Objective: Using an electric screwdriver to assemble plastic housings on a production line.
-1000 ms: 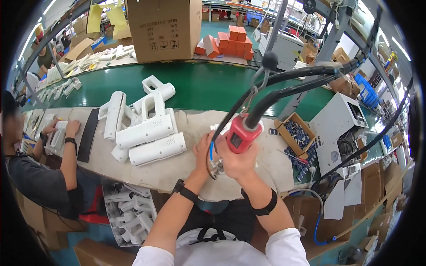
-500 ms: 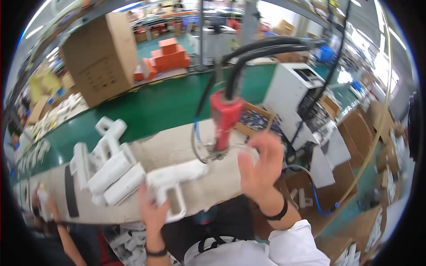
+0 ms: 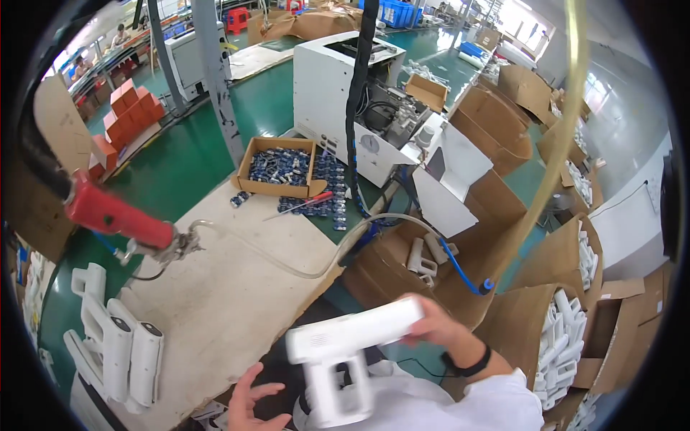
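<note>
A white pistol-shaped plastic housing (image 3: 352,334) with a loop handle is in the air off the table's near edge. My right hand (image 3: 435,321) grips it by the end of its barrel. Just left of its handle, my left hand (image 3: 253,406) holds nothing, its fingers spread and curved. Several more white housings (image 3: 118,345) lie together on the table's left side. A red hanging tool (image 3: 118,212) with a metal tip slants over the board-covered tabletop (image 3: 215,280).
A carton of small blue-and-silver parts (image 3: 277,167) stands at the table's back, a red-handled screwdriver (image 3: 302,204) before it. A white machine (image 3: 352,108) is behind. An open carton (image 3: 388,262) stands right of the table; a carton full of white housings (image 3: 560,345) is farther right. A clear hose (image 3: 287,269) crosses the board.
My right hand was empty and raised near the red tool; now it holds the housing that lay by my left hand. My left hand has come away. The view has swung right.
</note>
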A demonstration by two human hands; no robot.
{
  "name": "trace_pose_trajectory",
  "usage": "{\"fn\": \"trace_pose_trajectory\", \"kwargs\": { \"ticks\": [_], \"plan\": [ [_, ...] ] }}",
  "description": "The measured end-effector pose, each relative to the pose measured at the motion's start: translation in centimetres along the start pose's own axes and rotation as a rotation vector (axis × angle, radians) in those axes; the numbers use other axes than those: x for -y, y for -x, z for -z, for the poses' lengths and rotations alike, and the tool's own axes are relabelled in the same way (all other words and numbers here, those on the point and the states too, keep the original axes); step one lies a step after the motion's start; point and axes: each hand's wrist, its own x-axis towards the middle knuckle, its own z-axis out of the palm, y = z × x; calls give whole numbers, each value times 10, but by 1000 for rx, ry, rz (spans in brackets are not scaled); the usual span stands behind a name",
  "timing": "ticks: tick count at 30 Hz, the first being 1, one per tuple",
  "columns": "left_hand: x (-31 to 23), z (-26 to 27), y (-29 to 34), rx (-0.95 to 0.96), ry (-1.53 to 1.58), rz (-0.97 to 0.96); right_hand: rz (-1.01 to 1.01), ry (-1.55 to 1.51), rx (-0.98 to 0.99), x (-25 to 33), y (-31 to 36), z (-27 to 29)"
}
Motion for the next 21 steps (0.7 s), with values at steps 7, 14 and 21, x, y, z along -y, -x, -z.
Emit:
{"fn": "trace_pose_trajectory", "kwargs": {
  "ticks": [7,14,21],
  "plan": [
    [6,36,5,-382,-35,31,382,-431,-737,-34,98,178],
    [-7,58,25,-552,-74,-37,-78,-73,-1231,-43,81,236],
    [-28,38,44,-438,-343,-89,-539,843,27,34,33,48]
  ]
}}
